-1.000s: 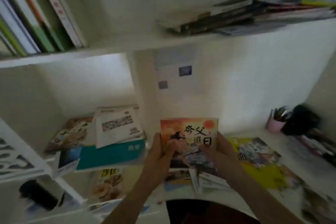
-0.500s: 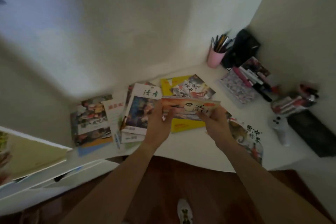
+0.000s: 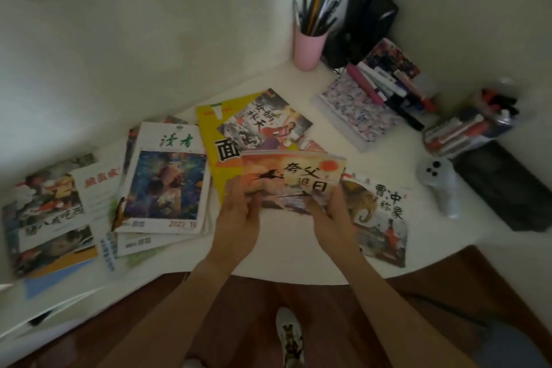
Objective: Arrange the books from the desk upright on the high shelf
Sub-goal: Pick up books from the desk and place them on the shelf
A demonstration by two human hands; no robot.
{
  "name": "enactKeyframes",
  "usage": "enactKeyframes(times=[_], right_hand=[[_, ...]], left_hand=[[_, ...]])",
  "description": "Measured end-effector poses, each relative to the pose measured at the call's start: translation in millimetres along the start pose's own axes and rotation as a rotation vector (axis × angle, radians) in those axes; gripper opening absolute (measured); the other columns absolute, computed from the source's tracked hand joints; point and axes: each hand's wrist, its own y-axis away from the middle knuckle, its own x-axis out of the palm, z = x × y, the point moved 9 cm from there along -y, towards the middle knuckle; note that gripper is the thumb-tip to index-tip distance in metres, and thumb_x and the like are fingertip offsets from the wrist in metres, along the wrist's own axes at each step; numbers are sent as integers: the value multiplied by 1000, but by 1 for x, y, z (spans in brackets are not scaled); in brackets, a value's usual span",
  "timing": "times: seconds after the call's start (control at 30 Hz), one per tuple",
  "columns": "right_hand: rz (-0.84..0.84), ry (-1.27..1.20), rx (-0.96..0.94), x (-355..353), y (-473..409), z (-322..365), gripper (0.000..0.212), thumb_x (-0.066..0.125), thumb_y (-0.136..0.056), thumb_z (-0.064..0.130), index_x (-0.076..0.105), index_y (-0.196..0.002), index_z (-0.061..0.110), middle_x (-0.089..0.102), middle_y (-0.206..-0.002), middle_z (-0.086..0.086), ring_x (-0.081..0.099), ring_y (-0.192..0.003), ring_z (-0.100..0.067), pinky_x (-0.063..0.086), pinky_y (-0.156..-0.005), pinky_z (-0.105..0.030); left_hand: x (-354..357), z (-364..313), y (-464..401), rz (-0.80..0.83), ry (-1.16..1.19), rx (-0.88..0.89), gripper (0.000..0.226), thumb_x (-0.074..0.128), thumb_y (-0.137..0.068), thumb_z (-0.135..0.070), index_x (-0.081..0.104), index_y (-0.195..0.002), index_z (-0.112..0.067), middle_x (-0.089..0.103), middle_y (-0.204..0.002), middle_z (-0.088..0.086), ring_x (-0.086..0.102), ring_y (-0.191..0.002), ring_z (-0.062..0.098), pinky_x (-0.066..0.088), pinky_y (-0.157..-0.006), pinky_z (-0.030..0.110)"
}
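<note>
An orange picture book (image 3: 294,178) with black characters and a red sun is held tilted just above the white desk (image 3: 286,260). My left hand (image 3: 239,218) grips its lower left edge and my right hand (image 3: 334,215) grips its lower right edge. Around it lie other books flat on the desk: a yellow book (image 3: 215,128), a picture book (image 3: 265,122) on top of it, an elephant picture book (image 3: 382,218) to the right, a white magazine (image 3: 167,176) on a stack to the left, and a colourful book (image 3: 47,212) at the far left. The high shelf is out of view.
A pink cup (image 3: 307,45) of pens stands at the back corner beside a black object (image 3: 367,18). A patterned notebook (image 3: 355,110) with markers, a box of markers (image 3: 466,131), a white controller (image 3: 442,185) and a black case (image 3: 504,188) fill the desk's right side. A walled corner bounds the desk.
The view has swung down from the shelves to the desk. Both hands have kept hold of the orange book, which went from upright in front of the shelves to tilted low over the desk.
</note>
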Motion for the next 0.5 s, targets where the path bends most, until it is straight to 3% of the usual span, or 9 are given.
enactKeyframes(times=[0.07,0.17,0.23,0.3,0.37,0.5], right_hand=[[-128,-6,37,-45,11,-10,46,56,-102,10,34,-142,16,59,-122,15,64,-105,0,58,-89,-38],[-287,33,152,-111,30,-36,39,54,-101,9,34,-129,25,62,-114,12,71,-88,-11,63,-68,-39],[-348,187,245,-143,33,-54,36,56,-97,21,40,-130,24,61,-117,2,68,-94,-17,62,-71,-41],[-340,345,330,-158,30,-71,34,54,-96,20,48,-129,16,50,-125,-5,53,-111,-25,55,-86,-45],[-337,469,407,-164,30,-86,37,54,-96,17,49,-132,10,42,-131,-14,42,-114,-28,50,-90,-44],[-381,614,472,-166,33,-94,46,65,-92,27,52,-134,12,46,-124,-16,54,-108,-33,55,-88,-46]], left_hand=[[32,-31,-2,98,-80,43,34,54,-104,-22,48,-134,-6,46,-125,10,52,-104,30,39,-78,35],[95,-63,7,295,-42,15,53,62,-101,-19,41,-149,-13,48,-134,3,49,-119,21,41,-94,34],[128,-68,10,321,-31,-31,59,68,-96,-20,43,-150,-18,59,-129,0,56,-115,18,47,-99,37],[152,-72,12,346,-107,-29,41,69,-94,-22,58,-133,-19,65,-119,2,61,-113,21,53,-96,39],[165,-71,16,380,-265,-2,27,64,-96,-24,64,-122,-15,64,-119,6,56,-120,23,47,-101,37],[135,-72,-5,171,-355,110,30,60,-101,-36,66,-120,-14,61,-121,7,50,-126,27,41,-106,38]])
